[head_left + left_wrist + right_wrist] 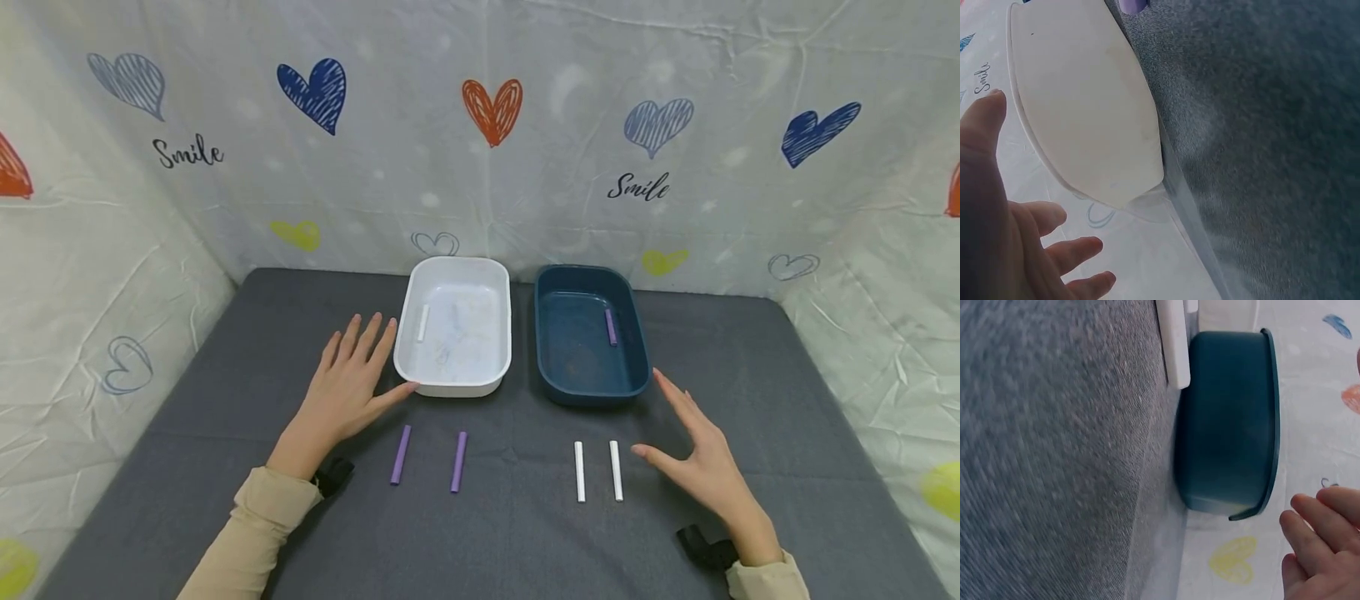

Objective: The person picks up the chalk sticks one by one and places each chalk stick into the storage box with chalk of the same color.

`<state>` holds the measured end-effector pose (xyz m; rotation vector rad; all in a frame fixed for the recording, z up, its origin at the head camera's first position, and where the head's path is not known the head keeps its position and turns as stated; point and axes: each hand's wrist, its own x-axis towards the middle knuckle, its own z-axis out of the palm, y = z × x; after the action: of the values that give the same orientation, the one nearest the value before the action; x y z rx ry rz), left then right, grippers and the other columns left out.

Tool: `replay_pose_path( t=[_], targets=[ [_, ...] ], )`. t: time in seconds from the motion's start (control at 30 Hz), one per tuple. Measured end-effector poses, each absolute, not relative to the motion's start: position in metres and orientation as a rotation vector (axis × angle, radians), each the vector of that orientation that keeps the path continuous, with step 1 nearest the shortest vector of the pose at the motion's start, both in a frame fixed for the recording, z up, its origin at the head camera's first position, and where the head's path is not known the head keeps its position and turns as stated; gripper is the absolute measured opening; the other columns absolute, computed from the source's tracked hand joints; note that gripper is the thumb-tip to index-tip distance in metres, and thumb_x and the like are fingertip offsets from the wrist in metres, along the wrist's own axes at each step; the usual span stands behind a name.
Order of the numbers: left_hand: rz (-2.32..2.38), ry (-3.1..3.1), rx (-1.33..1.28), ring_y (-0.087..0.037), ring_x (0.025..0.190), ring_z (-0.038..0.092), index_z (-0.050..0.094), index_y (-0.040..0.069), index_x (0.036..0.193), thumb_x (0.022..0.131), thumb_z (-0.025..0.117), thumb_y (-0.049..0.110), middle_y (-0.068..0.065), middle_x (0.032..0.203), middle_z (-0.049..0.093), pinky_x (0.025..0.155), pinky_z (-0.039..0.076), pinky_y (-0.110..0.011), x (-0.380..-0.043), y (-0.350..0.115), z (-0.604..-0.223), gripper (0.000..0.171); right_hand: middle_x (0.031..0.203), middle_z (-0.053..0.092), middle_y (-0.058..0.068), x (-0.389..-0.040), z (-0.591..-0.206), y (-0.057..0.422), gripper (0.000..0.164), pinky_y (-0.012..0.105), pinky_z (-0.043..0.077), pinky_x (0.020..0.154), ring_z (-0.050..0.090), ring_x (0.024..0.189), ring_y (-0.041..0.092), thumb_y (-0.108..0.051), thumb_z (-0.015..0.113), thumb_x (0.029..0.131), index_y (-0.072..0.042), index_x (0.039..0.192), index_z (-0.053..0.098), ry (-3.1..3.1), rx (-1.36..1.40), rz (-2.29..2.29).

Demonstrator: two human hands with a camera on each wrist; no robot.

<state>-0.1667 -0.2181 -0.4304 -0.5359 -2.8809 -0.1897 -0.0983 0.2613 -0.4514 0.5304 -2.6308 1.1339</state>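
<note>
My left hand [347, 390] spreads its fingers beside the white tray [453, 388], thumb tip close to its near-left corner. My right hand [707, 468] holds nothing; its thumb and fingers are apart, fingertips near the right side of the dark blue tray [592, 398]. One white chalk stick [423, 322] lies in the white tray, and one purple chalk stick [611, 327] lies in the blue one. On the cloth before the white tray are two purple sticks, a left one [401, 455] and a right one [459, 462]. Two white sticks [580, 472] lie left of my right thumb.
A dark grey cloth [510, 533] covers the table. Behind it hangs a pale curtain [405, 167] printed with hearts, which also closes off both sides. Both trays stand side by side near the back edge, with a narrow gap between them.
</note>
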Motion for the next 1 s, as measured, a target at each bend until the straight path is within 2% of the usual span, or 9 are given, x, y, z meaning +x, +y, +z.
replay_pose_path(
  t=[0.1,0.23,0.43,0.63,0.8,1.0],
  targets=[
    [-0.216,-2.904,-0.54,-0.039,0.149,0.012,0.017,0.008,0.16,0.091,0.051,0.069,-0.018,0.163,0.019,0.117,0.014,-0.06,-0.17,-0.216,-0.431,0.098,0.156,0.039,0.008,-0.098,-0.452,0.26,0.097,0.02,0.018,0.118,0.03,0.144,0.006,-0.011,0.088,0.075,-0.015,0.156,0.035,-2.582,0.559,1.152],
    [-0.245,-2.939,-0.557,-0.036,0.151,0.009,0.014,0.005,0.159,0.092,0.049,0.07,-0.016,0.164,0.014,0.119,0.012,-0.058,-0.173,-0.213,-0.431,0.1,0.15,0.047,0.008,-0.097,-0.454,0.258,0.089,0.014,0.026,0.112,0.039,0.138,0.006,-0.006,0.088,0.073,-0.011,0.15,0.045,-2.507,0.585,1.163],
    [-0.282,-2.956,-0.573,-0.034,0.151,0.01,0.013,0.001,0.158,0.092,0.05,0.069,-0.017,0.164,0.013,0.119,0.015,-0.057,-0.178,-0.208,-0.434,0.102,0.141,0.056,0.012,-0.095,-0.456,0.255,0.082,0.015,0.034,0.108,0.048,0.132,0.006,0.002,0.089,0.068,-0.004,0.142,0.055,-2.438,0.606,1.208],
    [-0.343,-2.953,-0.585,-0.032,0.151,0.009,0.01,0.001,0.159,0.093,0.047,0.07,-0.016,0.165,0.011,0.119,0.016,-0.056,-0.183,-0.203,-0.437,0.102,0.131,0.06,0.024,-0.088,-0.443,0.243,0.077,0.015,0.041,0.103,0.055,0.126,0.011,0.008,0.09,0.06,0.007,0.131,0.06,-2.379,0.638,1.275],
    [-0.357,-2.968,-0.58,-0.032,0.151,0.008,0.012,-0.001,0.158,0.092,0.046,0.071,-0.017,0.165,0.009,0.119,0.016,-0.055,-0.186,-0.199,-0.435,0.104,0.128,0.063,0.023,-0.082,-0.426,0.231,0.074,0.015,0.042,0.102,0.058,0.123,0.014,0.007,0.09,0.061,0.008,0.129,0.062,-2.397,0.648,1.277],
    [-0.34,-2.987,-0.558,-0.032,0.152,0.005,0.011,-0.002,0.158,0.09,0.045,0.076,-0.016,0.165,0.004,0.12,0.014,-0.054,-0.189,-0.194,-0.435,0.109,0.128,0.063,0.022,-0.081,-0.427,0.228,0.072,0.013,0.041,0.101,0.058,0.123,0.015,0.004,0.09,0.064,0.007,0.13,0.062,-2.441,0.644,1.265]
  ],
)
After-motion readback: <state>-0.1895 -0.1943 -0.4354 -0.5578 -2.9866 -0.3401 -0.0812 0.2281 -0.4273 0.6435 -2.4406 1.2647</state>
